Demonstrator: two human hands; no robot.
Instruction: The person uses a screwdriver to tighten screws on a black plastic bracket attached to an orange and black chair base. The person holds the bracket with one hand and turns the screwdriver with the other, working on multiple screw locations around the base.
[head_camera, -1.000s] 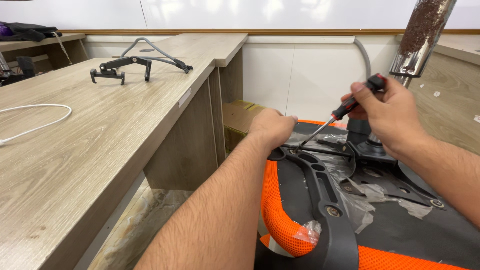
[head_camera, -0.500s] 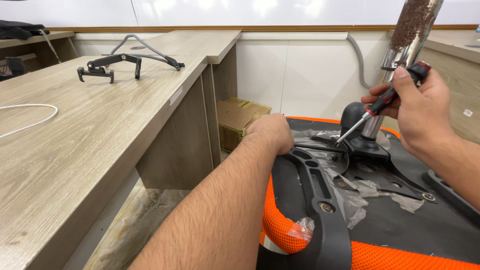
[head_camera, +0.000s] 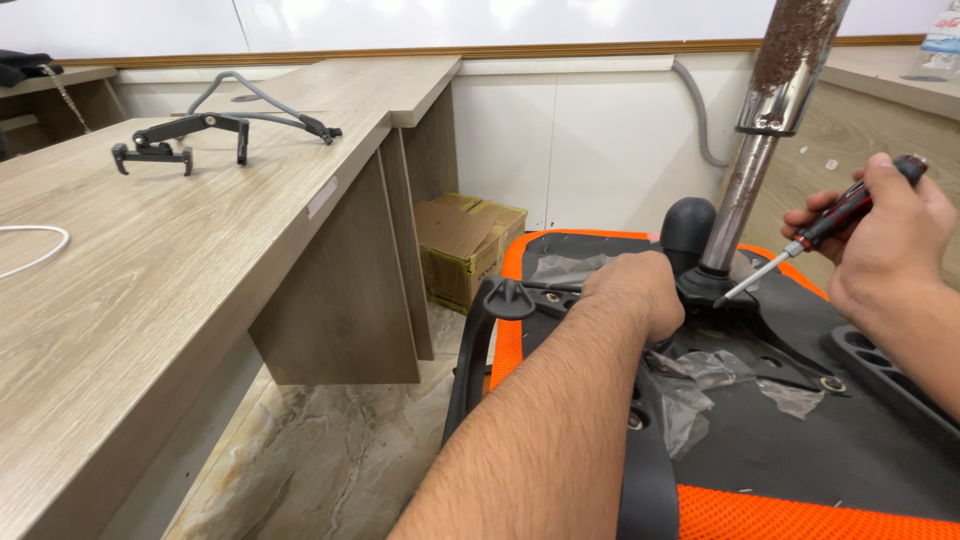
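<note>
Both hands work over an upturned orange-and-black chair seat (head_camera: 800, 440): the left hand (head_camera: 632, 292) lies knuckles-up, fingers curled onto the black underside plate, while the right hand (head_camera: 880, 240) is wrapped around a red-and-black screwdriver (head_camera: 815, 232), its tip angled down beside the base of the rusty gas-lift column (head_camera: 768, 110) between them. Crumpled clear plastic (head_camera: 700, 385) sits just below the left hand; a wooden desk (head_camera: 170, 270) stretches off to its left.

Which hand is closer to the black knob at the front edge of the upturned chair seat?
The left hand. It rests on the seat underside just right of the black knob. The right hand is far to the right, beyond the metal column, holding a screwdriver.
</note>
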